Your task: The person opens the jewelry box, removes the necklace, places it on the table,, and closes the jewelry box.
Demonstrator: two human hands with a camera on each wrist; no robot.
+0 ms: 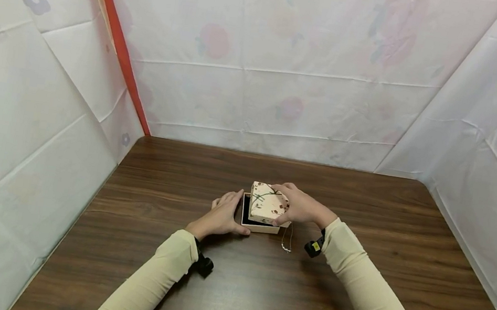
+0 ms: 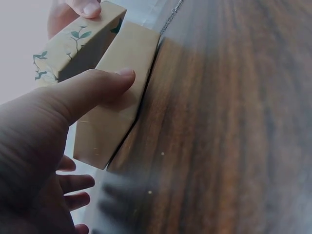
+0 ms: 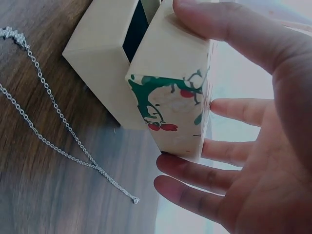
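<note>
A cream box lid (image 1: 262,204) with a floral print is gripped by my right hand (image 1: 300,206), thumb on the near side and fingers on the far side. The lid sits tilted partly over the plain cream box base (image 1: 262,228), whose dark inside shows at the left. My left hand (image 1: 221,216) lies at the base's left end. In the left wrist view its thumb (image 2: 105,85) presses the near wall, while several other fingers stand apart from the box. A silver chain necklace (image 3: 56,105) lies on the table right of the base.
The box stands on a dark wood-grain table (image 1: 169,175). White printed sheets (image 1: 263,51) wall in the back and both sides, with a red strip (image 1: 121,42) at the back left corner. A black wrist camera (image 1: 204,265) is strapped on each arm.
</note>
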